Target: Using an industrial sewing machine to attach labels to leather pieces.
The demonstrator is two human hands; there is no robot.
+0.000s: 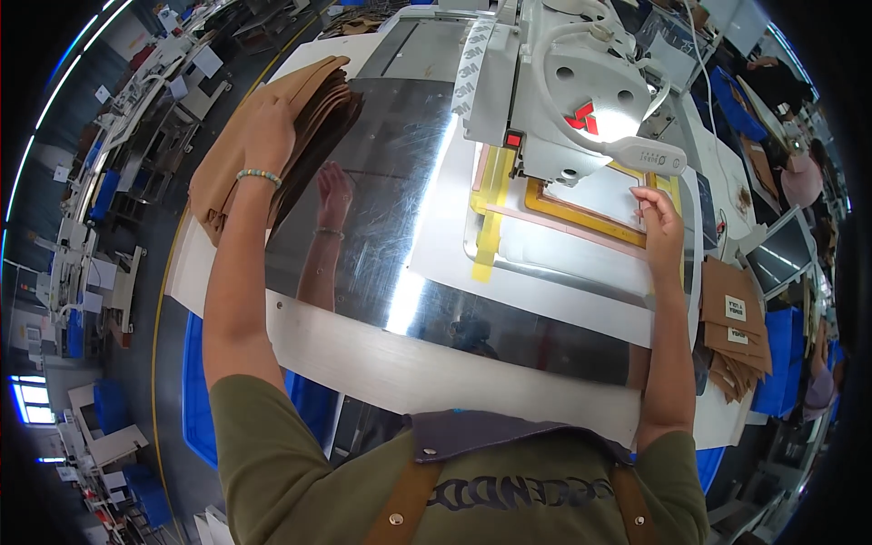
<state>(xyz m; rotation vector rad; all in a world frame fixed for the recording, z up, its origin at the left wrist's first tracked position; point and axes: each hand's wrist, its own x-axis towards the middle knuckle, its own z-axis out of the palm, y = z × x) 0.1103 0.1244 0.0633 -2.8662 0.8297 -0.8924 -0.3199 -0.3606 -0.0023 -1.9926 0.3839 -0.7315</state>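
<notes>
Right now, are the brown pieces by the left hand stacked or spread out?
Stacked: the brown pieces lie in layers under the left hand, many edges showing.

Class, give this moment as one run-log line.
Left hand: on brown stack | Right hand: at amber frame's right side | White machine head: over frame

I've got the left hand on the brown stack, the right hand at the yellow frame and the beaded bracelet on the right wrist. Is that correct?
Not quite: the head view shows the beaded bracelet at the wrist of the left hand. The brown stack, right hand and yellow frame are as you said.
</notes>
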